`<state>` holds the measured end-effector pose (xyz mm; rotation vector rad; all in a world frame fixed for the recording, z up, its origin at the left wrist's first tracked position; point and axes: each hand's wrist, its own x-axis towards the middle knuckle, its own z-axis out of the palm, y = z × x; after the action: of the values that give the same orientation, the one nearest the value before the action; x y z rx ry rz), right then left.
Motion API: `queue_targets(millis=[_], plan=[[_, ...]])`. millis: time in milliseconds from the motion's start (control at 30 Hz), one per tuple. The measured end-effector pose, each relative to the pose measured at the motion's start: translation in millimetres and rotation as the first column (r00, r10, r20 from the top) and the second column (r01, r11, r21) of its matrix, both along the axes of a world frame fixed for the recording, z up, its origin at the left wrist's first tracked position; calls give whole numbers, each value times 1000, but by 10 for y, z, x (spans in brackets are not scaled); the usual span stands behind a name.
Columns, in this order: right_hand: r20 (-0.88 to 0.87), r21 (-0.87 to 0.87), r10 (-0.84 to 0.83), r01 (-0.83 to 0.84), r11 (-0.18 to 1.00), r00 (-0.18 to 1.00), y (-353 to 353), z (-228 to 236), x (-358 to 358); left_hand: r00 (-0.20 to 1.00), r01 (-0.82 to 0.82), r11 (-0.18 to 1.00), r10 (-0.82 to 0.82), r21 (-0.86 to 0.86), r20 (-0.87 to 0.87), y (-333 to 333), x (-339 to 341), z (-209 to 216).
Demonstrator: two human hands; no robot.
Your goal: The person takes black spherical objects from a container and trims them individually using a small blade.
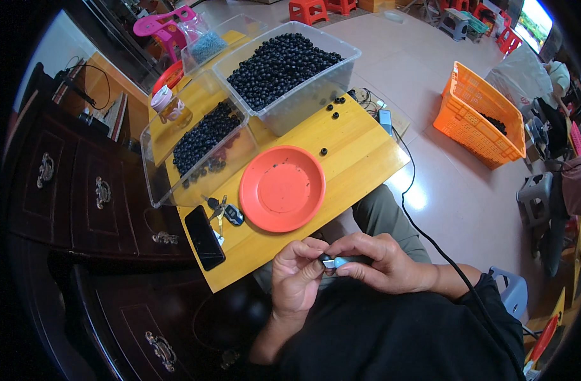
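Black bead (327,258) between two hands (297,276) (382,263)

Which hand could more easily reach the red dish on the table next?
Probably the left hand. It sits nearer the red dish, and its fingers pinch only a small black bead. The right hand lies farther over and grips a pale blue tool.

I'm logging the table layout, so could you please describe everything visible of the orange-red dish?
The orange-red dish is round and shallow, seemingly plastic, with a raised rim and flat centre. It sits upright on the yellow wooden table near its front edge, holding only a few dark specks. Keys lie just left; neither hand touches it.
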<state>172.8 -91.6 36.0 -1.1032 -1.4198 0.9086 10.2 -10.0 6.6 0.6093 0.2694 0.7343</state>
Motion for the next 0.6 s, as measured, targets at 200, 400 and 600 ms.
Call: queue_targets(millis=[200, 400, 600], plan=[[-3, 15, -14, 14, 1000, 1000, -4, 3, -22, 1000, 4, 1000, -4, 13, -17, -11, -6, 23], [-1, 0, -8, 8, 1000, 1000, -12, 23, -36, 997, -61, 997, 62, 37, -49, -31, -27, -27], [10, -26, -12, 12, 1000, 1000, -10, 25, -27, 992, -74, 989, 86, 129, -92, -22, -31, -37]])
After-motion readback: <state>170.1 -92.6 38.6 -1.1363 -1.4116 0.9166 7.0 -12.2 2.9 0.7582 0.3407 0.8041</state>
